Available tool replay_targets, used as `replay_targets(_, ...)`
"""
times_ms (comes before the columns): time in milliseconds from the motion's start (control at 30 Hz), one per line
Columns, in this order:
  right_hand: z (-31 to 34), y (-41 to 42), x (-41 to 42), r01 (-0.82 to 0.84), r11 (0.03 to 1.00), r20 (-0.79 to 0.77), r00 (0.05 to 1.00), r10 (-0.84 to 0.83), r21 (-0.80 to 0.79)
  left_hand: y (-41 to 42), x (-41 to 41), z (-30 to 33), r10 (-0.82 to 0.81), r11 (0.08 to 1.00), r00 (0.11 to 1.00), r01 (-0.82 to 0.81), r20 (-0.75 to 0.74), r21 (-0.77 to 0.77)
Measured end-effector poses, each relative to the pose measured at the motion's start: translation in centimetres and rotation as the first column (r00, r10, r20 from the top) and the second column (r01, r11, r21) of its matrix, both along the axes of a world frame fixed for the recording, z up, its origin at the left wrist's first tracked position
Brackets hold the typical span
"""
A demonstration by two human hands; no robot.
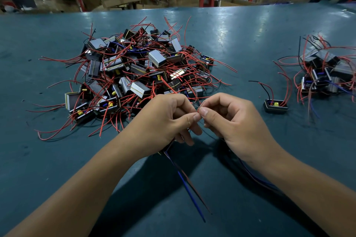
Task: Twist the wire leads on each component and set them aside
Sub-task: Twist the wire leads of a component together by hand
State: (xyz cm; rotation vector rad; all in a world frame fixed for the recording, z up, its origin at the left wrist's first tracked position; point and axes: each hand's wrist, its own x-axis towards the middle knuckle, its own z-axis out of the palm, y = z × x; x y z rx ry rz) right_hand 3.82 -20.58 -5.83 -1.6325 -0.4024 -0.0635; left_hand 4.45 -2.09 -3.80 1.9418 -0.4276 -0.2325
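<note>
Here both hands, left hand (169, 119) and right hand (231, 121), are pinching thin red leads (199, 109) between thumbs at frame centre. The component is probably sitting hidden beneath the left palm. Two heaps are lying beyond: big pile (134, 75), smaller pile (325, 71), one loose unit (275, 105).

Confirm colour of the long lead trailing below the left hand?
Blue lead, beside a darker one; head view.

— What carries it all?
— A dark teal table (240, 31), glossy where the overhead light catches it.
— And on it?
— A big heap of components (142, 71) left of centre, red leads splaying outward. A smaller cluster (323, 71) sits near the right edge, and a single component (275, 105) lies just beside it, apart from both.
</note>
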Motion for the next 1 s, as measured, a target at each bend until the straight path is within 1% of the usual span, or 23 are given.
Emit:
replay_targets(400, -0.2, 0.4, 0.0, 0.016, 1.000, -0.023, 1.000, -0.016, 0.006, -0.2, -0.1, -0.1, -0.015, 1.000, 0.999, 0.015, 0.038, 0.007)
replay_targets(567, -0.3, 0.5, 0.0, 0.019, 0.998, -0.015, 1.000, -0.019, -0.053, -0.3, -0.2, -0.1, -0.019, 1.000, 1.000, 0.019, 0.016, -0.013)
replay_targets(667, -0.3, 0.4, 0.0, 0.009, 0.997, 0.012, 1.000, -0.008, -0.073, 0.2, -0.2, 0.1, -0.032, 0.998, 0.999, 0.032, 0.010, -0.053)
replay_targets(767, -0.3, 0.3, 0.1, 0.027, 0.991, 0.032, 0.999, -0.023, -0.129, 0.7, 0.1, 0.2, -0.003, 0.997, 0.998, 0.009, 0.070, -0.081)
replay_targets(900, 0.0, 0.1, 0.3, -0.028, 0.990, 0.028, 0.999, 0.032, -0.141, 0.6, 0.3, 0.4, -0.016, 0.996, 0.969, -0.006, 0.248, 0.089)
replay_targets(1000, 0.3, -0.1, 0.4, -0.056, 0.984, 0.047, 0.997, 0.065, -0.172, 0.4, 0.1, 0.4, -0.004, 0.990, 0.950, -0.040, 0.312, 0.134)
